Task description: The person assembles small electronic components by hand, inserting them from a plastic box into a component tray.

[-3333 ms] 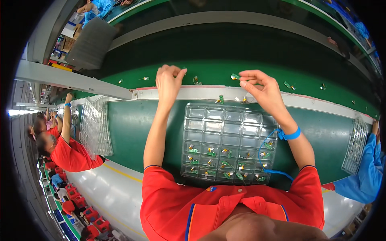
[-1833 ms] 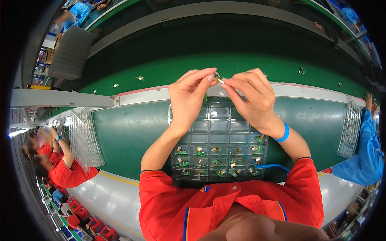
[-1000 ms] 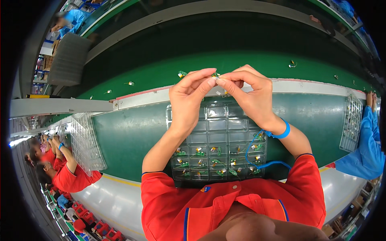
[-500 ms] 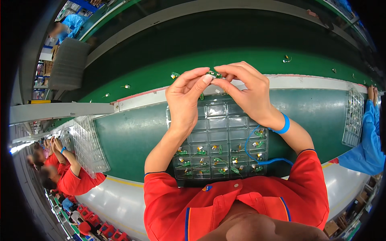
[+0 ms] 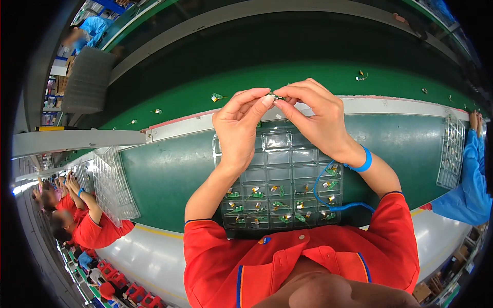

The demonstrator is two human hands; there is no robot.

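Between the fingertips of my left hand [image 5: 238, 126] and my right hand [image 5: 321, 115] is a small green circuit board [image 5: 276, 96], mostly covered by the fingers. Both hands pinch it above the white rail at the belt's edge. Below them lies a clear plastic tray [image 5: 280, 174] with many compartments. Its near rows hold several small green boards [image 5: 258, 195] with wires and silvery parts; the far rows show none. A blue wrist strap [image 5: 365, 158] circles my right wrist, and its coiled cord [image 5: 339, 208] runs across the tray.
Beyond the rail [image 5: 385, 104] runs a green belt [image 5: 179, 97] carrying scattered boards, one [image 5: 217, 97] left of my hands and another [image 5: 362, 76] to the right. Stacked clear trays [image 5: 114, 179] stand at left, near people in red. A blue-sleeved person [image 5: 467, 174] works at right beside another tray [image 5: 451, 150].
The boards on the belt have slid slightly to the left. My fingers have closed in further around the held board, so less of it shows.
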